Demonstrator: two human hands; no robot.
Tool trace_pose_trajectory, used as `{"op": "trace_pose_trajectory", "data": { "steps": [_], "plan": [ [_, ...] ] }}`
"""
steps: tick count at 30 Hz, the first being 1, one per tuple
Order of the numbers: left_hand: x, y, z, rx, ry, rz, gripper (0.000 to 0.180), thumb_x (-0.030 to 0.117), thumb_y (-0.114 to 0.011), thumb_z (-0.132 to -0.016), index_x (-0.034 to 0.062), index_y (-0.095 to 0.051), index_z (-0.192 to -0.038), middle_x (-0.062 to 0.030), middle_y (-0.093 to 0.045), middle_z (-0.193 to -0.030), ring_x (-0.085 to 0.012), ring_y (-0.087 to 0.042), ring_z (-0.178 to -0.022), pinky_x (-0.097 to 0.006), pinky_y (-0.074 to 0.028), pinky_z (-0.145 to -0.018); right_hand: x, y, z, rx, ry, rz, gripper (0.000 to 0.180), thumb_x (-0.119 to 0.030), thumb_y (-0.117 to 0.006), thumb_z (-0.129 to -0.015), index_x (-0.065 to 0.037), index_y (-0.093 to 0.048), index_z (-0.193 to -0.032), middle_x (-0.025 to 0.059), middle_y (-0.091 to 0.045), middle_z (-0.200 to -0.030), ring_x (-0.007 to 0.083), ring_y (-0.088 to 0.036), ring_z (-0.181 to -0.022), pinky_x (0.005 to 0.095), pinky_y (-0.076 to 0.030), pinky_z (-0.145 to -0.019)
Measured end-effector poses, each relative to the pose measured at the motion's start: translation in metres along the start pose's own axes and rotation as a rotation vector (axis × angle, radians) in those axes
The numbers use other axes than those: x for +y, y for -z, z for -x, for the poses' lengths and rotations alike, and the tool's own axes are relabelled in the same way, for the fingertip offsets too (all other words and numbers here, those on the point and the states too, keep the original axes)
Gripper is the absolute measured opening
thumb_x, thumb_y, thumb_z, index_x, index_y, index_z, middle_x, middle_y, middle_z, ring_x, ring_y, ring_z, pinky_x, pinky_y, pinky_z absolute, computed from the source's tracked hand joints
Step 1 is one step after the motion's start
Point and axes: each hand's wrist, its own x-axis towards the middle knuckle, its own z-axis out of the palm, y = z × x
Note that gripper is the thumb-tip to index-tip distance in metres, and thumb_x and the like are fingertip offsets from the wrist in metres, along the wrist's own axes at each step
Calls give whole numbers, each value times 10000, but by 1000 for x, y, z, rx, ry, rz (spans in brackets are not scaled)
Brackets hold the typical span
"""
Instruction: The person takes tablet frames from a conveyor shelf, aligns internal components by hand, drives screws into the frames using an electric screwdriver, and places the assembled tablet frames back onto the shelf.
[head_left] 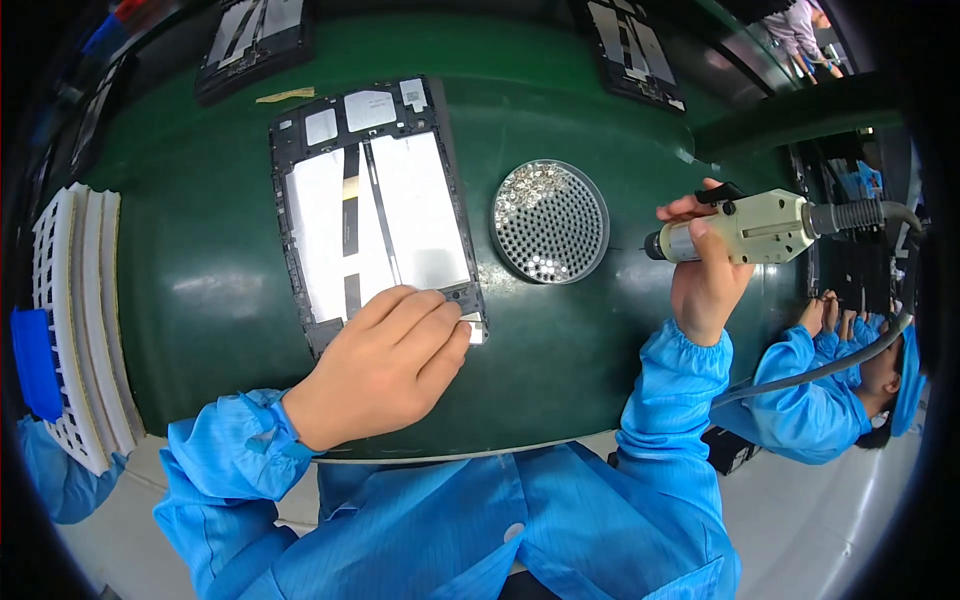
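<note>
An opened tablet [425, 215] with a black frame and silvery inner panels lies on the green work surface in front of me. My left hand [385, 365] rests over its lower end, fingers together and bent onto the frame; the fingertips are partly hidden. On the right, my right hand [708, 270] grips a cream-coloured electric screwdriver [765, 228], held level with its tip toward the left. Between tablet and screwdriver sits a round dish [507, 255] with a plate full of holes, small shiny screws gathered mostly at its far side.
More opened tablets [255, 45] [635, 55] lie at the back. A yellowish strip [285, 96] is behind my tablet. Stacked white trays [90, 330] stand at the left edge. A grey cable [820, 370] loops from the screwdriver. A co-worker in blue [815, 400] sits at right.
</note>
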Motion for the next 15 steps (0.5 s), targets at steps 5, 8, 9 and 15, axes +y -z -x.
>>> {"op": "trace_pose_trajectory", "data": {
  "steps": [5, 8, 9, 15],
  "plan": [
    [0, -3, 4, -26, -93, -13, 289, 62, -684, -678, -46, -609, -935, -148, -585, -934, -295, -582, -883, -399, -491, -754, -1, 0, 1, -10, 5, -7, 415, -17, -560, -759, 55, -508, -1164, 167, -624, -891, 262, -617, -800, 373, -488, -764],
    [-2, 0, 2, 25, -60, 92, 250, 17, -670, -665, -49, -619, -901, -146, -583, -898, -291, -582, -851, -389, -489, -718, -1, 0, 1, -15, 18, 3, 416, -21, -562, -764, 57, -506, -1169, 171, -624, -893, 266, -619, -803, 375, -488, -762],
    [-6, -1, 1, 65, -32, 102, 239, 27, -661, -663, -54, -617, -884, -133, -575, -871, -277, -574, -839, -373, -478, -692, -1, 0, 1, -18, 26, 6, 417, -22, -563, -766, 57, -505, -1172, 173, -624, -893, 267, -620, -805, 376, -488, -763],
    [-11, -6, 1, 68, 46, 64, 229, 20, -649, -696, -20, -625, -920, -130, -572, -918, -270, -567, -850, -357, -466, -676, 2, 2, 0, -48, 24, -18, 438, -42, -581, -782, 45, -493, -1203, 175, -626, -909, 275, -622, -815, 379, -484, -784]
  ]
}}
